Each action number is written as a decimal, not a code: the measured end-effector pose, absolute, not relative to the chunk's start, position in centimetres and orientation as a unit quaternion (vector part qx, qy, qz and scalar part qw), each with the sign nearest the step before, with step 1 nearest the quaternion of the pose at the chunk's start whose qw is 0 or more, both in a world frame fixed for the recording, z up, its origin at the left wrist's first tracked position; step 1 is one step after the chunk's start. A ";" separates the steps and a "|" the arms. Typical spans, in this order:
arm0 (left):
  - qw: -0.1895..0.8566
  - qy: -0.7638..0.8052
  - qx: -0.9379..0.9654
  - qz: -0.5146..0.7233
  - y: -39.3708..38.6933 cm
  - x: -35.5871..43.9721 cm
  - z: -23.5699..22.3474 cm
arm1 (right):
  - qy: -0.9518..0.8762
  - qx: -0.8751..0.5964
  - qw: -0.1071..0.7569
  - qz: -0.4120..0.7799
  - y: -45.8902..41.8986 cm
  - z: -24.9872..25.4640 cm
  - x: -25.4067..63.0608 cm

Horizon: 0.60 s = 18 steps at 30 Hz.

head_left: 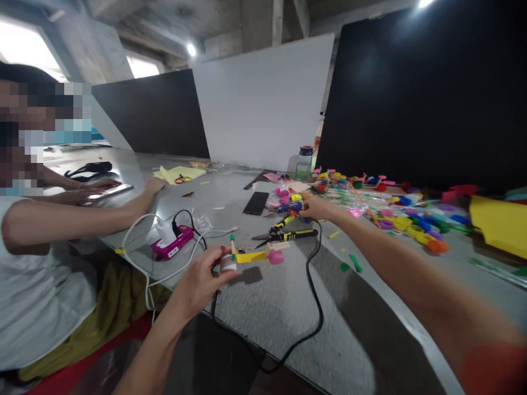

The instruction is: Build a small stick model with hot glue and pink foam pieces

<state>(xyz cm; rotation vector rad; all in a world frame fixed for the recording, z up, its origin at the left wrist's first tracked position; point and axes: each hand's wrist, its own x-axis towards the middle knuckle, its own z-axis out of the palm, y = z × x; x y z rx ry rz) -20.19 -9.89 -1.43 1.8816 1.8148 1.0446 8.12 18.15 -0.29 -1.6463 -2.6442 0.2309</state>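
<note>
My left hand pinches a small handmade craft piece by its white block. A yellow strip runs from it to a pink cap, over the grey table. A thin green-tipped stick stands up near the block. Farther off, my right hand is closed around the handle of a blue glue gun, partly hidden by the fingers. Its black cord loops toward the table's front edge. Just below the glue gun lie pliers with yellow-and-black handles.
A black phone lies left of the glue gun. A purple power strip with cables sits at left, near a co-worker's arm. Colourful caps and craft pieces spread at right. A jar stands behind.
</note>
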 end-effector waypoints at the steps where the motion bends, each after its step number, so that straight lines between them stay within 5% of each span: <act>1: 0.170 0.628 0.664 0.367 -9.9 -19.7 -1.5 | -0.844 -0.530 0.007 0.074 18.2 -0.2 8.5; 18: 0.234 0.555 0.717 0.351 -8.7 -16.0 -3.7 | -0.780 -0.619 0.081 0.049 14.0 0.3 10.0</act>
